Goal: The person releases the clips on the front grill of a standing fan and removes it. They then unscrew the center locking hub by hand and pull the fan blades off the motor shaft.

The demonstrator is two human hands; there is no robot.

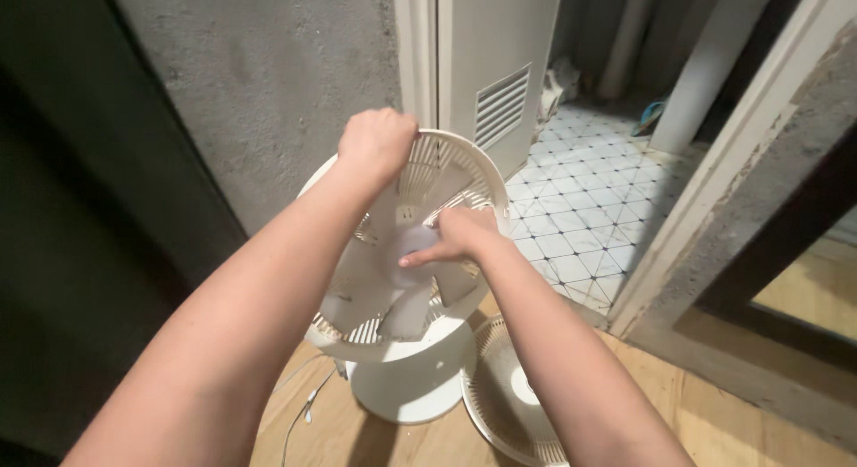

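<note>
Underfoot, floor: wooden boards (714, 431) run beneath the fan; past a pale door frame (714, 190), a tiled floor (589, 199) in white with a dark diamond grid lies beyond both hands.
Walls: rough grey plaster wall (268, 74) stands behind the left hand; a white door (495, 65) with a slatted vent (502, 105) stands above and to the right of it.
Fan: white pedestal fan (402, 253) stands on a round base (415, 382) directly below the two hands, its head tilted toward the camera with the blades (393, 306) uncovered.
Rear guard: white wire guard (464, 168) rings the blades; its top rim sits under the left hand.
Left hand: left hand (377, 141) is curled into a closed fist over the top rim of the guard, fingers wrapped behind it.
Right hand: right hand (455, 237) lies on the middle of the fan, below and to the right of the left hand; the fingers are bunched at the hub (412, 244), the index fingertip touching it. Whether they pinch a part there cannot be told.
Loose grille: a second round white grille (513, 400) lies flat on the boards, below the right forearm and just beside the base.
Cable: thin cord (303, 413) trails on the boards left of the base.
</note>
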